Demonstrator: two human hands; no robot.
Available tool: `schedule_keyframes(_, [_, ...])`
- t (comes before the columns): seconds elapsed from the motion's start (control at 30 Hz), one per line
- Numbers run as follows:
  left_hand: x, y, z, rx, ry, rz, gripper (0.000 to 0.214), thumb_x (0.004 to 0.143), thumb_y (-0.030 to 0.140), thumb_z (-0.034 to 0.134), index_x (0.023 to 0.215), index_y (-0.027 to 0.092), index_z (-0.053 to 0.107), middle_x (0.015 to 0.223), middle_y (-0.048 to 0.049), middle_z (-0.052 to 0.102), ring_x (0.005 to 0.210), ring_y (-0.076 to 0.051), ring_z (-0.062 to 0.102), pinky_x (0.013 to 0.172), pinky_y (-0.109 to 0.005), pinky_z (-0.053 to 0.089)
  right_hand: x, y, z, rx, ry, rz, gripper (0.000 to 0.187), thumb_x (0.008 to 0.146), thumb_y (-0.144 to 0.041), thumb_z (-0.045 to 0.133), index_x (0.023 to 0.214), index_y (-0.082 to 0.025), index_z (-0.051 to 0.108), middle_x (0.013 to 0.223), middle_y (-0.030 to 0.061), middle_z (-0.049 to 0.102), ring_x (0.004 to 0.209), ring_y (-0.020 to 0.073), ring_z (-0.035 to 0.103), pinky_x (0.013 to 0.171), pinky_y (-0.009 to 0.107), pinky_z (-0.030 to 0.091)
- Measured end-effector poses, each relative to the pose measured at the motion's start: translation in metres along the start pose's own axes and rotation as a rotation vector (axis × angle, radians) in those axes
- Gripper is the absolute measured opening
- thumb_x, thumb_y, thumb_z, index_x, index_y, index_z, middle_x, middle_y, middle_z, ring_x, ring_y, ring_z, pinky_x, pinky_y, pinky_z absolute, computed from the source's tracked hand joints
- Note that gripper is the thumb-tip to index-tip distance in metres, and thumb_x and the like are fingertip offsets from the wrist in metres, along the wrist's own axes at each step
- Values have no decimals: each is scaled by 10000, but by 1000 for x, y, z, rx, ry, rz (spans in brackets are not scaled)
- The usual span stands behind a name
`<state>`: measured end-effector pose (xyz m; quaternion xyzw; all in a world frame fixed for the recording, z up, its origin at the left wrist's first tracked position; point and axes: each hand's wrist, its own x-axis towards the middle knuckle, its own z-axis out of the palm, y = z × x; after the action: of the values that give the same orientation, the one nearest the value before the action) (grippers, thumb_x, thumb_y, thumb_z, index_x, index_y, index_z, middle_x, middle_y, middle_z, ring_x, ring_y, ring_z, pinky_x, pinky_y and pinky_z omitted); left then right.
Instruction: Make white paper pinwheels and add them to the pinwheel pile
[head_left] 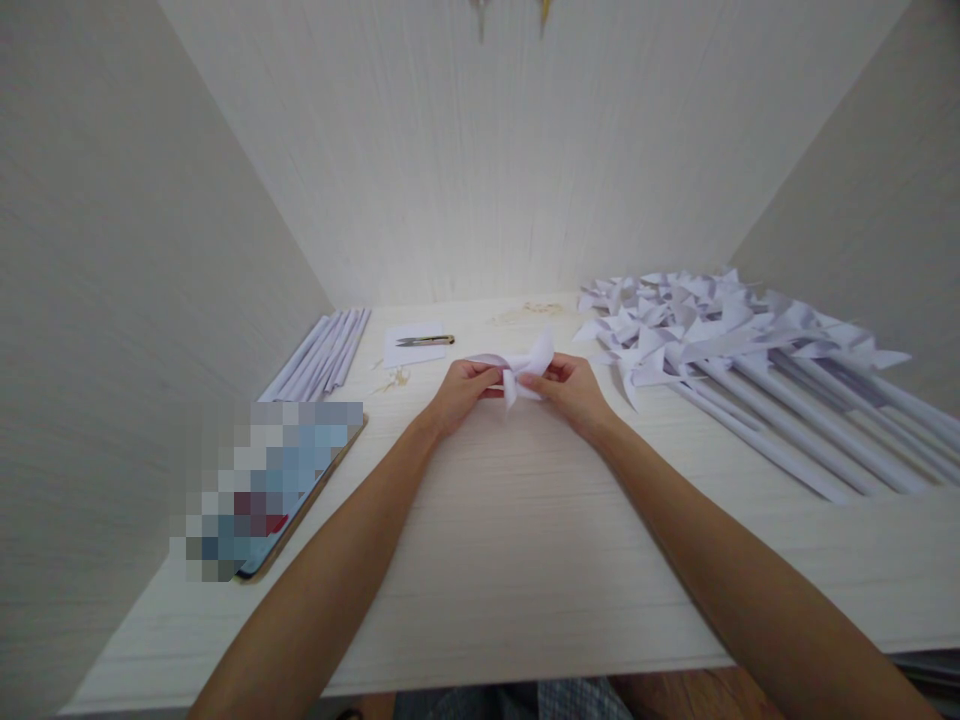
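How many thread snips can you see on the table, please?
1: the snips lie on a small white sheet at the back, beyond the left hand; the pinwheel pile could hide more.

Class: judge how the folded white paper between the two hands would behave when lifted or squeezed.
Probably very light: the folded paper is thin sheet, pinched between left hand and right hand. Likely floppy, since its flaps curl. Squeezing would probably crease it.

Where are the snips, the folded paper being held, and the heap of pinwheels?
snips [424, 341]: head view, middle of the tool.
folded paper [534, 355]: head view, its raised white flap.
heap of pinwheels [675, 325]: head view, a blade near the heap's middle.
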<state>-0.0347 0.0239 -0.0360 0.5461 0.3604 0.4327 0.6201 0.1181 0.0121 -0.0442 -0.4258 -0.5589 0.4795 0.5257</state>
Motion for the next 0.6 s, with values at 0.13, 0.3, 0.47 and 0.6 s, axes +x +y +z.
schedule_keyframes(0.13, [1,-1,-1,2,-14,6,192,625,287,586,707,128,657,731,-43,666,697,-134,600,735,-305,460,0,-1,1,-20,2,-20,270,538,-319,675,731,-135,633,689,23,644,597,131,549,601,278,433])
schedule_keyframes(0.3, [2,-1,0,5,8,3,212,626,305,580,699,120,653,731,-55,667,712,-145,602,717,-297,462,-2,-8,1,-121,6,-57,251,562,-304,654,742,-130,640,717,32,654,636,145,563,640,294,436])
schedule_keyframes(0.47, [3,-2,0,6,41,-1,234,622,304,576,747,118,645,753,-63,668,710,-148,606,695,-293,463,-2,-11,0,-277,32,-110,238,574,-308,641,720,-121,649,691,37,655,636,161,567,632,302,432])
schedule_keyframes(0.6, [3,-4,0,20,44,13,214,634,287,564,750,125,643,726,-47,665,665,-134,606,684,-285,458,-2,-11,0,-268,23,-109,235,553,-280,654,731,-128,652,726,42,665,662,167,577,644,302,439])
